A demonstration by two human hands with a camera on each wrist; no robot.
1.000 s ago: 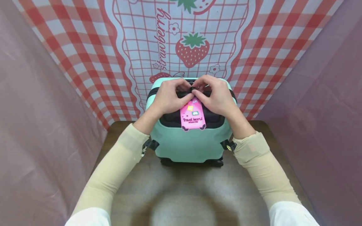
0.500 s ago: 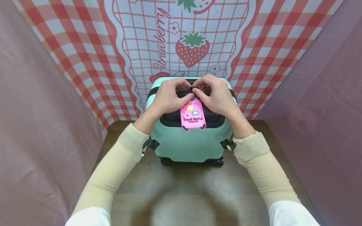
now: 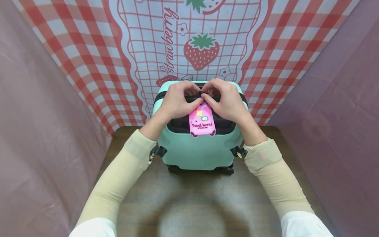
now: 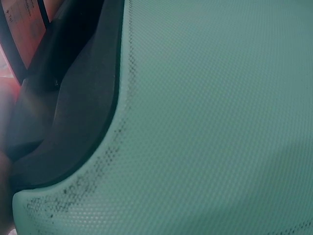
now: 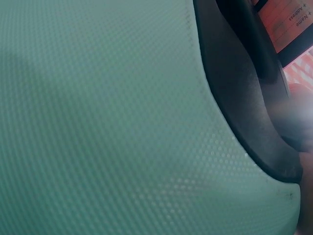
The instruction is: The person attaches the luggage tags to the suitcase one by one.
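Observation:
A mint green suitcase (image 3: 198, 153) stands in the middle of the head view. Over its black top handle (image 3: 191, 98) hangs a pink luggage tag (image 3: 202, 123) printed "Travel World". My left hand (image 3: 179, 100) and right hand (image 3: 227, 100) meet above the tag, thumbs and fingertips pinching its small black strap (image 3: 202, 94) from either side. The fingers hide most of the strap. Both wrist views look at the textured green shell and the black handle surround (image 4: 90, 112). At their upper corners shows the tag's back with its address label (image 5: 291, 22).
The suitcase rests on a brown wooden table (image 3: 189, 204), on black wheels (image 3: 226, 171). Behind it hangs a red and white checked strawberry cloth (image 3: 201, 52). Pinkish curtains (image 3: 38, 131) close in the left and right sides. A black camera strap (image 3: 161, 151) circles each wrist.

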